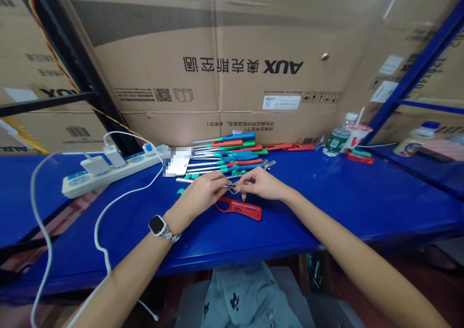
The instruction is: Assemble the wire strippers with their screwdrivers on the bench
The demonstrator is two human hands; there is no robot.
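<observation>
Left hand (206,190) and right hand (261,184) both pinch a small part with a thin clear tube (235,189), held over the blue table (308,212); the part's detail is too small to tell. Just below lies a red plastic shell (241,208). Beyond, a row of long-stemmed lighters (232,154) in blue, red and green. Carton (224,38) behind reads "AUX 奥克斯空调", inverted; its white label (282,102) shows "25", remainder illegible. Bottle (336,139) at right: green label, text unreadable. Adjacent cup (357,135) bears a red "V"-like mark.
</observation>
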